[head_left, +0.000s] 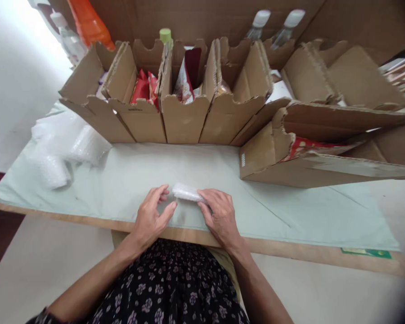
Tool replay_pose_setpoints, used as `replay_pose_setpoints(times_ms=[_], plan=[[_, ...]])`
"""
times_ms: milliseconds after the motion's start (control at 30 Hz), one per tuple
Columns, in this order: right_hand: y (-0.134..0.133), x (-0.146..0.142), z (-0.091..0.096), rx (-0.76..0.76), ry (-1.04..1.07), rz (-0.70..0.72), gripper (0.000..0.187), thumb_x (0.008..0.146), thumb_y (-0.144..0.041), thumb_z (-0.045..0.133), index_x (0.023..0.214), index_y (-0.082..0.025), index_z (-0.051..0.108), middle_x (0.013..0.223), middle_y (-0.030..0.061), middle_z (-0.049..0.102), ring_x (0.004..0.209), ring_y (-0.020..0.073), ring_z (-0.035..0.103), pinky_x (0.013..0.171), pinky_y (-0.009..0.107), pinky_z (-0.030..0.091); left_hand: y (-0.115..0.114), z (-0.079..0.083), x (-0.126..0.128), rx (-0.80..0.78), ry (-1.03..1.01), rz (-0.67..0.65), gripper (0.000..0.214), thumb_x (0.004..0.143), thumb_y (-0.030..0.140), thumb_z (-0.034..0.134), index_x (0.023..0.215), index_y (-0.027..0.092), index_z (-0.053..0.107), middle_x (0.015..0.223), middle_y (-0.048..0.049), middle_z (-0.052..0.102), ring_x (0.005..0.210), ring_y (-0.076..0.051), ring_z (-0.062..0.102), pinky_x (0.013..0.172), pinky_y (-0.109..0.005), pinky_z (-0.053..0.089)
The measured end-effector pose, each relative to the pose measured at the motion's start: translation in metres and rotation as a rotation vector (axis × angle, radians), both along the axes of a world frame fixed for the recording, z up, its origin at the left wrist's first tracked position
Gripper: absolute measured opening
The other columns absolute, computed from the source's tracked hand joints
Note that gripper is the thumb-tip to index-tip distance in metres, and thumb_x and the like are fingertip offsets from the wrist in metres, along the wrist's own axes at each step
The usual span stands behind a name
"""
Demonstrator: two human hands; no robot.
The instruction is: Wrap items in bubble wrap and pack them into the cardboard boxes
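A small flat roll of bubble wrap (186,192) is in front of me, near the table's front edge. My right hand (219,211) pinches its right end between thumb and fingers. Just off the left end, my left hand (155,213) has its thumb and fingers apart and holds nothing. Whatever the wrap may contain cannot be made out. To the left lies a pile of bubble-wrapped bundles (65,144) on the pale green cloth (141,171).
Several open cardboard bins (187,119) stand in a row at the back, some with red packets (143,87). A longer cardboard box (273,164) lies at the right, a red packet inside. Behind are capped bottles (288,27) and an orange bottle (89,22).
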State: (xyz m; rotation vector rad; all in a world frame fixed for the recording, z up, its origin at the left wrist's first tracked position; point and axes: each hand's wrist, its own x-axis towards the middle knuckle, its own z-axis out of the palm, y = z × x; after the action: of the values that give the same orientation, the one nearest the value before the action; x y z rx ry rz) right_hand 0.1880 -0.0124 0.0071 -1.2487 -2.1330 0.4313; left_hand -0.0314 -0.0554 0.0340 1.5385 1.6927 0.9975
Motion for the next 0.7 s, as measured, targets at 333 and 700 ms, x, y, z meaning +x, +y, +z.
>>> replay_pose_setpoints(times_ms=[333, 700], plan=[[-0.047, 0.004, 0.024, -0.434, 0.404, -0.023, 0.024, 0.099, -0.038, 0.063, 0.116, -0.023, 0.071, 0.125, 0.0090, 0.071, 0.115, 0.0233, 0.066, 0.103, 0.039, 0.053, -0.011, -0.003, 0.036, -0.358, -0.593, -0.072, 0.048, 0.095, 0.047, 0.064, 0.134, 0.020, 0.063, 0.130, -0.0118, 0.075, 0.116, -0.027, 0.073, 0.102, -0.040, 0.059], [-0.023, 0.068, 0.053, -0.623, 0.272, 0.186, 0.018, 0.091, -0.039, 0.065, 0.086, -0.023, 0.073, 0.079, -0.0013, 0.074, 0.070, 0.0167, 0.067, 0.065, 0.027, 0.052, -0.012, -0.014, 0.045, -0.130, -0.049, -0.560, 0.077, 0.082, 0.021, 0.068, 0.156, 0.032, 0.049, 0.104, -0.0029, 0.079, 0.091, -0.021, 0.077, 0.088, -0.029, 0.063]])
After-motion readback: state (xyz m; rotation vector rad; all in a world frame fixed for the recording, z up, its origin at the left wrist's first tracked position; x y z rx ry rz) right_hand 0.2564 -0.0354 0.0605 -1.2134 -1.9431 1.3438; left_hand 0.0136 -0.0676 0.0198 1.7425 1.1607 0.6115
